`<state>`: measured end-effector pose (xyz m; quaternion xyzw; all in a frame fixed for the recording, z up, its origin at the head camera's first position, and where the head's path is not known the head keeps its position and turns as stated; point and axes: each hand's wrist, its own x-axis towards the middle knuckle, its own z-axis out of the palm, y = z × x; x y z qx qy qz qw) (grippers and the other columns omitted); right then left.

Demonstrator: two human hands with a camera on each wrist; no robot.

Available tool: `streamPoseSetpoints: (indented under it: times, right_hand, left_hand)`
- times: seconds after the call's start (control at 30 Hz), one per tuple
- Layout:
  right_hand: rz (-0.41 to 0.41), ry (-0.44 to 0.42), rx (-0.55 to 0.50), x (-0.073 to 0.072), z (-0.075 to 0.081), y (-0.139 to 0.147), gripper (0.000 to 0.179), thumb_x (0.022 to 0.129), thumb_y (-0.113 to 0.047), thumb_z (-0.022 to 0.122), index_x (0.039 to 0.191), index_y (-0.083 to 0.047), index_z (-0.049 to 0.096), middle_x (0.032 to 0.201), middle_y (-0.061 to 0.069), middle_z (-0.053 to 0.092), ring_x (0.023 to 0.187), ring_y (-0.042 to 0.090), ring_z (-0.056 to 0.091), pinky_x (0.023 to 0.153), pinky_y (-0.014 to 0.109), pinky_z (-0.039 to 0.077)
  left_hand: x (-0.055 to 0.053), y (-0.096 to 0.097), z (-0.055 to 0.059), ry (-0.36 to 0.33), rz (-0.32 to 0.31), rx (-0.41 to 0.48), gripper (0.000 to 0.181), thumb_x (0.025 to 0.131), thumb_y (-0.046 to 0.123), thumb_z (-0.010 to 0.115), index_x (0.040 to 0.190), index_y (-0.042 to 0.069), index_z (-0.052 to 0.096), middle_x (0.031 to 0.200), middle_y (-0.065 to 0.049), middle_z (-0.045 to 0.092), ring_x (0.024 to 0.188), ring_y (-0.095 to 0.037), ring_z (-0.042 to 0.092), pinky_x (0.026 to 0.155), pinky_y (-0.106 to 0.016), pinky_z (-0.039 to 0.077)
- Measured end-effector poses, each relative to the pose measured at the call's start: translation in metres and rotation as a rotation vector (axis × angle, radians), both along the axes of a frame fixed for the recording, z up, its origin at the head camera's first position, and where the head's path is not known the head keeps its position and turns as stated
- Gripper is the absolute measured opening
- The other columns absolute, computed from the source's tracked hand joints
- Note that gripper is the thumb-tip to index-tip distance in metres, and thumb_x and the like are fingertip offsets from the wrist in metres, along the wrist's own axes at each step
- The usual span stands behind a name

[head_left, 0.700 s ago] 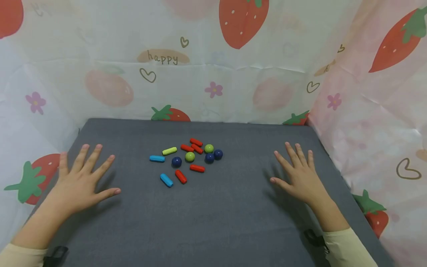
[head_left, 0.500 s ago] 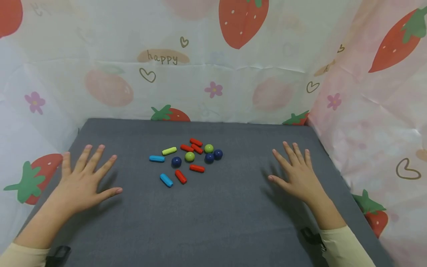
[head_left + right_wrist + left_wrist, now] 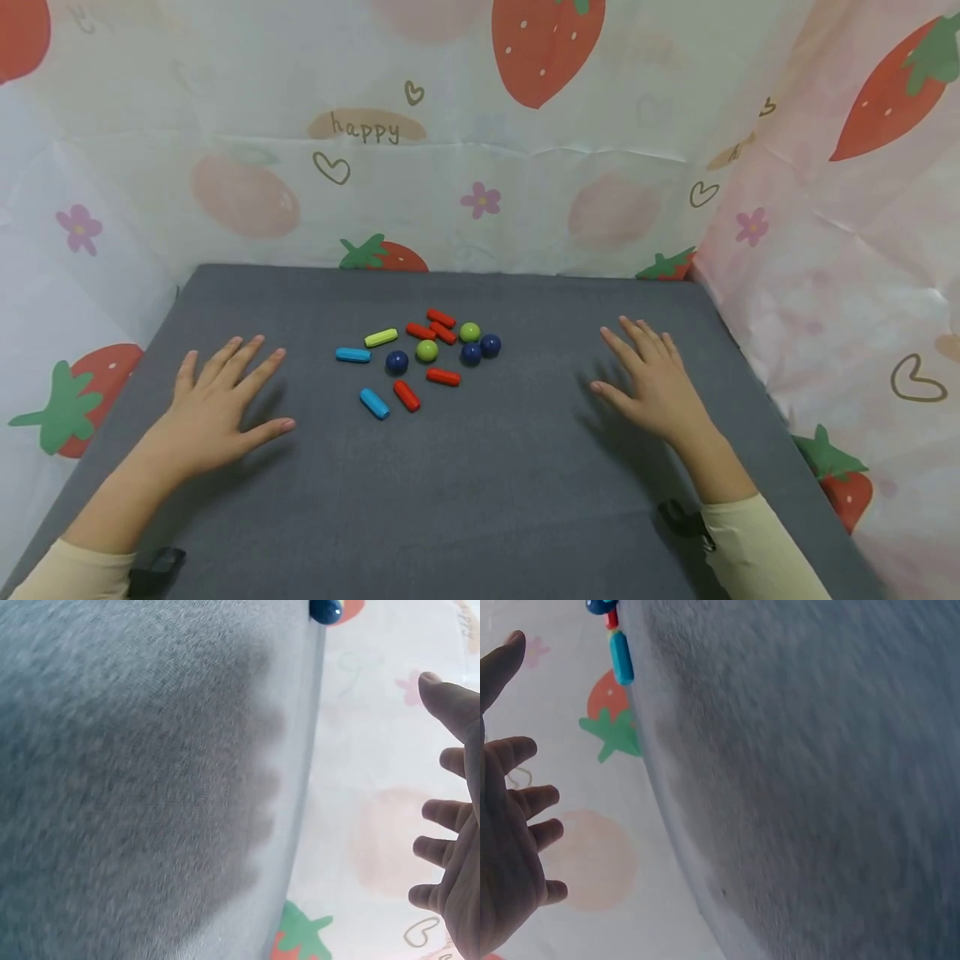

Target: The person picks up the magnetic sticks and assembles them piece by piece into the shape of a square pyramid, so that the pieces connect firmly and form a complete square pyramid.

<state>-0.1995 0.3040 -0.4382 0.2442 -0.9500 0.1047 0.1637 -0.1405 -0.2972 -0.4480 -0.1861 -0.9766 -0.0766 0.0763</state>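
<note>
My left hand (image 3: 217, 417) hovers over the left part of the grey cloth, fingers spread and holding nothing. Across from it, my right hand (image 3: 654, 387) hangs in the air with its fingers spread too, also holding nothing. Between them lies a loose group of beads. The long ones are several red beads (image 3: 443, 377), two blue beads (image 3: 374, 403) and a yellow-green bead (image 3: 381, 337). Among them sit round navy beads (image 3: 397, 362) and round green beads (image 3: 426, 351). A blue bead (image 3: 621, 657) shows in the left wrist view, a navy bead (image 3: 326, 610) in the right.
A grey cloth (image 3: 480, 492) covers the table. Pale curtains with strawberry prints (image 3: 547, 50) stand behind it and along both sides. Black straps (image 3: 686, 523) hang at the wrists, beside the cream sleeves.
Both hands have moved inward, the left one to the right and the right one to the left. The beads lie where they were.
</note>
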Motion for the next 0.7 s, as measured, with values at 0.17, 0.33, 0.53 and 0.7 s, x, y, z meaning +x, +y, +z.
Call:
streamPoseSetpoints:
  times: [0.17, 0.33, 0.53, 0.7]
  right_hand:
    - [0.019, -0.008, -0.029, -0.003, -0.001, -0.006, 0.083, 0.087, -0.041, 0.081, 0.157, -0.016, 0.043, 0.161, 0.020, 0.038, 0.148, 0.046, 0.033, 0.116, 0.070, 0.020]
    - [0.034, -0.018, -0.059, -0.006, -0.001, -0.011, 0.082, 0.086, -0.037, 0.083, 0.155, -0.013, 0.045, 0.158, 0.021, 0.041, 0.145, 0.045, 0.036, 0.114, 0.071, 0.024]
    - [0.043, -0.044, -0.086, -0.009, -0.001, -0.018, 0.080, 0.088, -0.036, 0.082, 0.155, -0.011, 0.046, 0.157, 0.020, 0.042, 0.145, 0.043, 0.038, 0.114, 0.068, 0.027]
    - [0.055, -0.059, -0.115, -0.011, -0.001, -0.023, 0.079, 0.089, -0.036, 0.081, 0.155, -0.011, 0.045, 0.157, 0.019, 0.043, 0.144, 0.042, 0.039, 0.114, 0.066, 0.027]
  left_hand:
    - [-0.001, 0.008, -0.001, 0.000, -0.034, 0.055, 0.097, 0.088, 0.060, 0.073, 0.163, 0.015, 0.029, 0.165, -0.022, 0.026, 0.152, -0.046, 0.018, 0.117, -0.073, -0.002]
    - [-0.003, 0.016, 0.000, -0.003, -0.073, 0.105, 0.093, 0.088, 0.052, 0.077, 0.160, 0.012, 0.035, 0.163, -0.022, 0.030, 0.151, -0.046, 0.021, 0.117, -0.072, 0.006]
    - [-0.006, 0.026, 0.001, -0.027, -0.096, 0.150, 0.090, 0.086, 0.046, 0.081, 0.159, 0.014, 0.038, 0.163, -0.020, 0.031, 0.151, -0.044, 0.022, 0.114, -0.073, 0.013]
    - [-0.009, 0.031, -0.001, -0.042, -0.127, 0.175, 0.087, 0.087, 0.041, 0.081, 0.158, 0.013, 0.039, 0.163, -0.019, 0.032, 0.151, -0.044, 0.023, 0.114, -0.073, 0.014]
